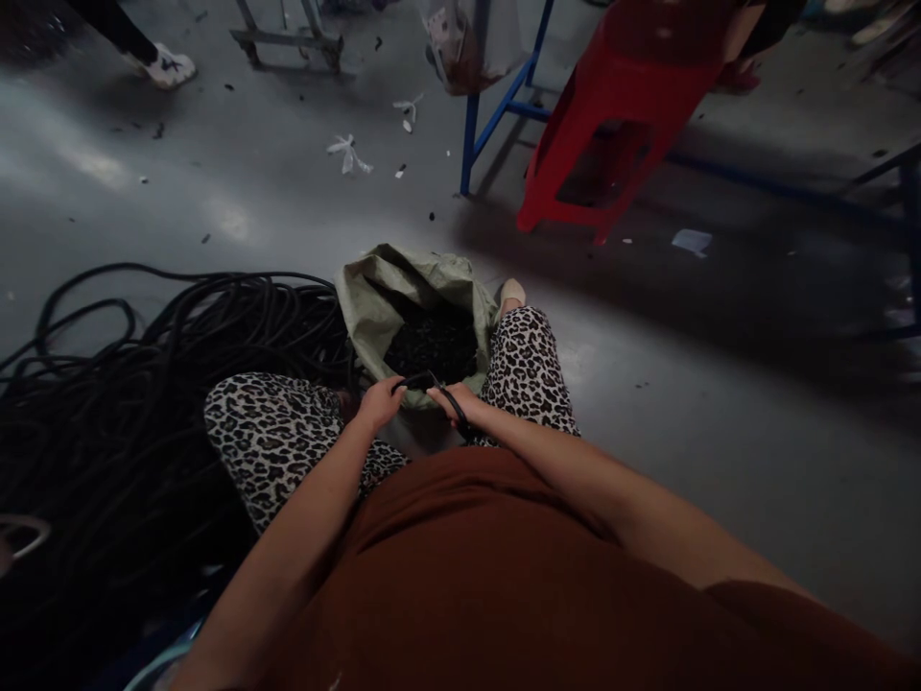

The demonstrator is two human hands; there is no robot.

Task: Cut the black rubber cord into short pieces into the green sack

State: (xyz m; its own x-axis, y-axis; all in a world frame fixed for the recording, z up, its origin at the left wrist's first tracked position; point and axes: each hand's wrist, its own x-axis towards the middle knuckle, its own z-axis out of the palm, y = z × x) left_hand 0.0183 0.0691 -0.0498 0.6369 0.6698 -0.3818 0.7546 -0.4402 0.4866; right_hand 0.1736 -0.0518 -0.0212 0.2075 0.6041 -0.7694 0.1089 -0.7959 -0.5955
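Between my knees stands a pale green woven sack [366, 307], its mouth open and small black pieces [436, 345] heaped inside. At the sack's near rim my left hand [381, 401] is closed on a black rubber cord [413, 381], whose end reaches toward the right. Scissors with black handles [453, 409] are gripped in my right hand [464, 398], their short blades at the cord's end. Whether the blades touch the cord I cannot tell. A large tangled pile of black cord [237, 317] lies on the floor to my left.
A red plastic stool [619, 106] and a blue metal frame [471, 144] stand ahead on the right. White scraps [349, 154] and dark bits litter the grey floor. Another person's shoe [171, 67] shows at the upper left.
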